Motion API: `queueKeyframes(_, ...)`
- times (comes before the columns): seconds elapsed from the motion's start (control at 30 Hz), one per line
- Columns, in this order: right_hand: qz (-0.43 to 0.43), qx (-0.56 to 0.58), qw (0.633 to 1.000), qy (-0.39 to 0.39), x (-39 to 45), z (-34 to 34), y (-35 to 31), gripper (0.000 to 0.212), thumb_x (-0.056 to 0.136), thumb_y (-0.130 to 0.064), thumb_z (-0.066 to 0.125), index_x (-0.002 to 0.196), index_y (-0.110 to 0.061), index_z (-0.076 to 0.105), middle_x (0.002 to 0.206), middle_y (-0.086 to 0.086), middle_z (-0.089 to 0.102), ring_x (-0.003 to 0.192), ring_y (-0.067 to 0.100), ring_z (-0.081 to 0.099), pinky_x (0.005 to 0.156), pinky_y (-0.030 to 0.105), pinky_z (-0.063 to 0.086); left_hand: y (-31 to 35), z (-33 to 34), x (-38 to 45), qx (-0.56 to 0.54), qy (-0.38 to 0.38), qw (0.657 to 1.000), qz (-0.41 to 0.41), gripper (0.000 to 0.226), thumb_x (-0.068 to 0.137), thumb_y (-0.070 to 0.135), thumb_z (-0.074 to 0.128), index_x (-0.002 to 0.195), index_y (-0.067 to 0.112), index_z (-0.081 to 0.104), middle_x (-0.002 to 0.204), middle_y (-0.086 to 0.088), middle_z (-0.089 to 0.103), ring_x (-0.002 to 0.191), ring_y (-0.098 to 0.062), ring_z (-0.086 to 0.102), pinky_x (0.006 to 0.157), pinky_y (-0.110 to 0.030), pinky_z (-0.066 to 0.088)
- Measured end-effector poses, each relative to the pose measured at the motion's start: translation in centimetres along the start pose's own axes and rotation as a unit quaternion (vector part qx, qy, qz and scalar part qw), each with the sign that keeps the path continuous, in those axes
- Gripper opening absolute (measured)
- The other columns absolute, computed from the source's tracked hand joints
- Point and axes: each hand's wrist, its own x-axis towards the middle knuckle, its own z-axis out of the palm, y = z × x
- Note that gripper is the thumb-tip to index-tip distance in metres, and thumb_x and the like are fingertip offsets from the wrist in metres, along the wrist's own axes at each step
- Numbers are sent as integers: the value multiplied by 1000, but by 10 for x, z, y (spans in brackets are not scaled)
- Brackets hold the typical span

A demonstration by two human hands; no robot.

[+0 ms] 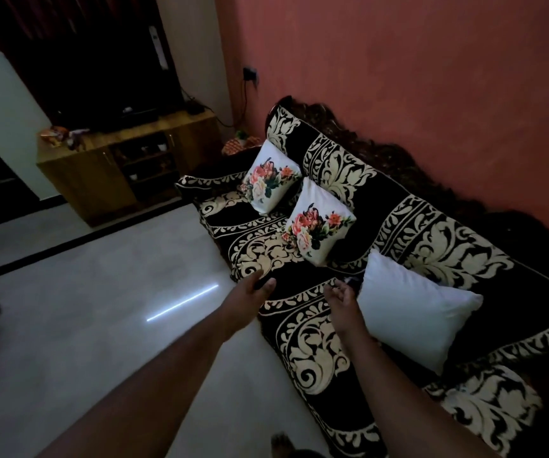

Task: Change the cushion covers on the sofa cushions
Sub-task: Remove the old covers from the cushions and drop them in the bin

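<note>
Reaching over the sofa's (312, 342) front edge, left hand (250, 297) grips something dark (unclear), right hand (340, 297) loosely spread beside the plain white cushion (411, 309).

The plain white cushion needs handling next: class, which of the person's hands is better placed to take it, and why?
Right, probably. The right hand hovers open just beside the plain white cushion; the left hand is farther away, at the sofa's front edge.

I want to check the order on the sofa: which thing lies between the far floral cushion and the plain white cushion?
In the head view, the second floral cushion stands between the far floral cushion and the plain white cushion.
</note>
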Motion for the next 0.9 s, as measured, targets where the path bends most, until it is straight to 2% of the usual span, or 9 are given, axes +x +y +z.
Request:
queueKeyframes(0.07, 7, -3, 1000, -4, 26, 16, -7, 57, 98, -41, 58, 147, -18, 39, 153, 12, 43, 137, 25, 44, 106, 37, 39, -2, -15, 30, 3, 1, 1000, -8, 67, 97, 54, 54, 154, 23, 36, 146, -4, 52, 123, -10, 52, 97, -24, 41)
queueKeyframes(0.13, 16, -6, 1000, 3, 50, 31, -11, 57, 98, -41, 59, 146, -17, 40, 152, 13, 43, 137, 25, 44, 107, 36, 38, -4, -28, 58, -5, -2, 1000, -20, 70, 95, 57, 54, 154, 24, 36, 150, -4, 49, 128, -12, 50, 98, -25, 41)
queueKeyframes(0.27, 35, -17, 999, 8, 90, 56, -17, 56, 97, -43, 60, 144, -20, 41, 152, 11, 43, 137, 24, 44, 105, 35, 38, -6, -53, 114, -17, -34, 999, -23, 68, 97, 52, 54, 155, 22, 34, 151, -4, 47, 118, -5, 49, 89, -21, 42)
queueKeyframes(0.4, 48, -28, 998, 38, 137, 80, -22, 57, 98, -41, 58, 147, -18, 40, 154, 11, 40, 139, 25, 42, 110, 41, 38, -16, -83, 183, -9, -60, 998, -18, 74, 94, 59, 54, 155, 22, 34, 156, -5, 41, 133, -16, 49, 95, -25, 42)
queueKeyframes(0.6, 67, -59, 992, 90, 188, 121, -38, 61, 93, -50, 61, 145, -25, 41, 156, 9, 38, 140, 25, 41, 113, 52, 39, -4, -125, 274, -17, -91, 995, -20, 72, 95, 60, 52, 152, 18, 38, 152, -5, 45, 129, -17, 50, 109, -38, 44)
queueKeyframes(0.67, 70, -65, 989, 113, 205, 133, -47, 59, 95, -49, 60, 146, -25, 40, 155, 8, 38, 140, 24, 41, 112, 51, 40, 2, -138, 302, 7, -121, 992, -20, 75, 93, 64, 51, 152, 20, 38, 152, -7, 45, 134, -22, 48, 109, -38, 44)
queueKeyframes(0.77, 71, -75, 986, 129, 225, 140, -55, 60, 95, -49, 59, 146, -26, 40, 155, 7, 39, 138, 23, 42, 109, 44, 40, 8, -148, 333, 48, -147, 988, -11, 87, 86, 76, 50, 152, 20, 38, 150, -10, 48, 132, -33, 51, 106, -46, 47)
queueKeyframes(0.83, 74, -78, 984, 140, 241, 143, -58, 59, 95, -48, 60, 147, -26, 40, 154, 7, 39, 138, 23, 42, 105, 39, 40, 10, -151, 362, 57, -162, 985, -16, 79, 91, 66, 52, 150, 15, 40, 149, -9, 48, 133, -29, 50, 108, -40, 44)
queueKeyframes(0.9, 83, -83, 982, 146, 261, 142, -62, 60, 96, -45, 60, 148, -25, 39, 155, 7, 38, 141, 23, 39, 106, 38, 39, 6, -151, 393, 69, -170, 983, -24, 80, 90, 68, 54, 149, 16, 43, 147, -9, 51, 133, -25, 51, 109, -43, 45)
